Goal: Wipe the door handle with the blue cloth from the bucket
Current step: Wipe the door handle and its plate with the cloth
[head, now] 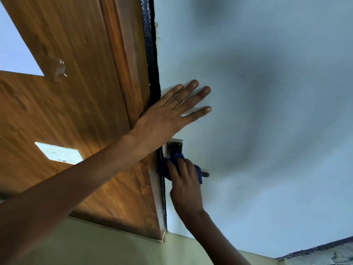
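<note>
A metal door handle (206, 172) sticks out of a light blue door (267, 131), under a steel backplate (174, 148). A dark blue cloth (172, 164) is wrapped over most of the lever, leaving only its tip bare. My right hand (186, 186) grips the cloth against the handle. Above it, my left hand (170, 113) lies flat with fingers spread, pressing on the door beside its edge. The bucket is out of view.
A brown wooden door frame (76, 111) fills the left, with a white switch plate (59, 153) on it. A dark gap (153, 73) runs between frame and door. A pale green floor (95, 249) lies below.
</note>
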